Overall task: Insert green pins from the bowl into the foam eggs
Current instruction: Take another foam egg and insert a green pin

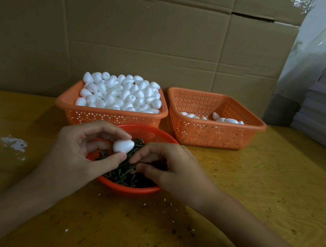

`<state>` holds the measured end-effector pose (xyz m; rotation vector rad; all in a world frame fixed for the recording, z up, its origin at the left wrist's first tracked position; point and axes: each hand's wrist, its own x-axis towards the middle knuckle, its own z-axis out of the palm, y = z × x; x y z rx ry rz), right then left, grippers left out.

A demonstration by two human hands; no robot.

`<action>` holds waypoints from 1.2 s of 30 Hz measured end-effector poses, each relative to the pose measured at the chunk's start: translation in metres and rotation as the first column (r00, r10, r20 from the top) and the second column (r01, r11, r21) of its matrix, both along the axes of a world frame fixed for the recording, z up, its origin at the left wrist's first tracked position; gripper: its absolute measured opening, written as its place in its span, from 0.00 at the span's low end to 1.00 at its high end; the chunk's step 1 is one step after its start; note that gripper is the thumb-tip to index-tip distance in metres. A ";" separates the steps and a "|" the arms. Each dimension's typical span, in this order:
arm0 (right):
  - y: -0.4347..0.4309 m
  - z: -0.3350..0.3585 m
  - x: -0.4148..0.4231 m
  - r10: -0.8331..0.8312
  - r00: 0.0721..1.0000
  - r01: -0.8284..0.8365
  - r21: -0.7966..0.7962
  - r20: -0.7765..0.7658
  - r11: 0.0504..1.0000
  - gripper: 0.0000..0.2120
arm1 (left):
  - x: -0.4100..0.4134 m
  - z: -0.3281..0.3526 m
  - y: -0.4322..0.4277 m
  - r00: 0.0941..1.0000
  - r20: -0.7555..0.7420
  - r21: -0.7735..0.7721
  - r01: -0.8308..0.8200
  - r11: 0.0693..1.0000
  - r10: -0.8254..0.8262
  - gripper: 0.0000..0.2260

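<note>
A single foam egg (123, 146) (white, matte, softly rounded) is pinched between the thumb and fingertips of the left hand (80, 153), just above the red plastic bowl (126, 189). Its long axis is laid nearly level, the narrower end turned toward the right hand (167, 171), just beside it. That hand's fingers are curled down among the thin, stiff green pins (124, 172) — whether one is pinched cannot be told.

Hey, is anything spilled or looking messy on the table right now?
Yes, slightly. Small white crumbs, probably foam bits, lie scattered on the table in front of the red bowl. Farther left there is a white scuffed patch on the tabletop. Nothing looks tipped over.
</note>
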<state>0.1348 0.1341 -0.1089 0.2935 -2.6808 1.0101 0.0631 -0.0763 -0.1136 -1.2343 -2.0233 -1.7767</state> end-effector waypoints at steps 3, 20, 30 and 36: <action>-0.001 0.000 0.000 -0.005 1.000 0.005 0.010 -0.007 1.000 0.09 | 0.001 0.000 0.000 1.000 -0.007 -0.002 -0.005 1.000 0.005 0.12; 0.000 0.001 0.001 -0.038 0.999 0.037 0.035 0.016 0.999 0.07 | 0.002 0.002 -0.001 0.998 0.065 0.057 0.020 0.998 -0.024 0.14; -0.002 0.013 0.008 0.017 0.999 -0.024 0.156 0.048 0.987 0.05 | 0.004 0.002 0.001 0.993 0.115 0.106 0.023 0.994 -0.035 0.11; 0.000 0.018 0.009 0.020 0.991 -0.043 0.175 0.131 0.984 0.08 | 0.003 0.004 0.000 0.994 0.096 0.101 0.048 0.994 -0.058 0.11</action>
